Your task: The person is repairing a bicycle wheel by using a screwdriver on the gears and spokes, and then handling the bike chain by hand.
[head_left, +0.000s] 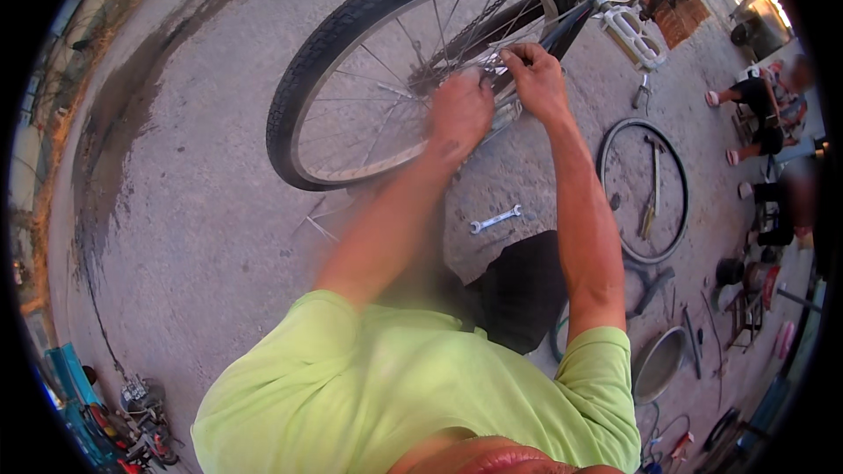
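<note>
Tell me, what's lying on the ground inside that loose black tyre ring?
Inside the loose tyre lie a long thin tool and bare concrete ground. What kind of tool it is cannot be told. Nothing covers it.

Soft, even daylight, no hard shadows on concrete ground (202, 211). Warm overexposed glare at upper right, beyond bicycle wheel (404, 70). Left forearm (386, 228) below wheel motion-blurred; wheel spokes sharp. Strong fisheye bend toward rim, black vignette all round. Seated people right of wheel blurred.

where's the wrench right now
In the head view the silver wrench lies loose on the concrete ground, below the bicycle wheel, between the person's forearms and left of the loose tyre.
</note>
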Demonstrator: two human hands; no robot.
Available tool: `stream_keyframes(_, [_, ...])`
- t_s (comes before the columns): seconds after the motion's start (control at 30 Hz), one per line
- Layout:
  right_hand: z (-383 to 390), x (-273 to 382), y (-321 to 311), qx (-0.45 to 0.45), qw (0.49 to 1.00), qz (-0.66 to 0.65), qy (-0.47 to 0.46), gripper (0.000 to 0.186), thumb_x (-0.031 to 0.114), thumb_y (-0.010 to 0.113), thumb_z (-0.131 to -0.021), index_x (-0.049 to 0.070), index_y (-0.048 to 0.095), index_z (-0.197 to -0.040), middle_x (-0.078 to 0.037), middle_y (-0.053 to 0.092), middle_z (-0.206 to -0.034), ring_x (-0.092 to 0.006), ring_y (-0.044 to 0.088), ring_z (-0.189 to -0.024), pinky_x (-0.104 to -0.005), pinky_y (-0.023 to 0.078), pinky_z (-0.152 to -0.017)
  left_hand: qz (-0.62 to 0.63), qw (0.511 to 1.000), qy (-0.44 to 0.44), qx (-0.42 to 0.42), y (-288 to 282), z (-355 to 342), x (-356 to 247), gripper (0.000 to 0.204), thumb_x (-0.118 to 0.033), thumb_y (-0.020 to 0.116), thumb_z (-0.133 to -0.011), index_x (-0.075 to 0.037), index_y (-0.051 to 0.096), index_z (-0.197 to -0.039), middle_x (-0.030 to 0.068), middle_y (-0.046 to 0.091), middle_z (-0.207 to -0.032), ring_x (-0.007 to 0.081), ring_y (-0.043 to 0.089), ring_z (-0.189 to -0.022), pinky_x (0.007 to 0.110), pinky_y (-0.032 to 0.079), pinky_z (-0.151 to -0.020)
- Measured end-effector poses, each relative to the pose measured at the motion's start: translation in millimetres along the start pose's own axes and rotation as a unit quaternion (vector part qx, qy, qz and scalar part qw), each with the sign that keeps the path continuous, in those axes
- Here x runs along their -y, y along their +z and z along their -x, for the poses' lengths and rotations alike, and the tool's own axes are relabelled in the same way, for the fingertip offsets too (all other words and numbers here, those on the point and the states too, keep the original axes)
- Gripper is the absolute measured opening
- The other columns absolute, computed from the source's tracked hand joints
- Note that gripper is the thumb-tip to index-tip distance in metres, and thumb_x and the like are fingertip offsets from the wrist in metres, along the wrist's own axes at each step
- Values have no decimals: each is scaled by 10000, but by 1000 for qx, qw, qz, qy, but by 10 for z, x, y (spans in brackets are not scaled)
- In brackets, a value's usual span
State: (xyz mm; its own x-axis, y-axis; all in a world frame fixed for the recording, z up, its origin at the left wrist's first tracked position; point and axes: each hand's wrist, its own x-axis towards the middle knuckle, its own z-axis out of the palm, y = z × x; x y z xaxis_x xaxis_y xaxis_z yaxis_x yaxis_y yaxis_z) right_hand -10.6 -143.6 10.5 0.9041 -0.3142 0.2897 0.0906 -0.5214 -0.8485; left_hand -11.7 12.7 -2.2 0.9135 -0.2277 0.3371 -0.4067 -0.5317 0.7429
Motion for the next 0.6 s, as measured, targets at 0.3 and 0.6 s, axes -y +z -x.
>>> stream_keyframes(0.3, [-180, -82, -276, 125, 989, -81, -12, 335, 272, 647, -912, -10, 726, -1074, -131, 730, -1013, -223, 684, -931, -344, 499, -861, -42, 996, 48, -58, -45, 46, 19, 131, -137, 599, -899, -31, 632, -968, 227, 661, -933, 453, 643, -849, 531, 504, -764])
stream_keyframes(0.6, [-553, 107, -92, 56, 972, -110, 200, 398, 366, 741, -838, -27, 744, -901, -116, 730, -840, -173, 658, -783, -332, 509, -754, -199, 969, 132, 68, -316, -29, 0, 117, -139, 548, -910, -51, 601, -966, 189, 642, -965, 440, 667, -801, 561, 534, -702])
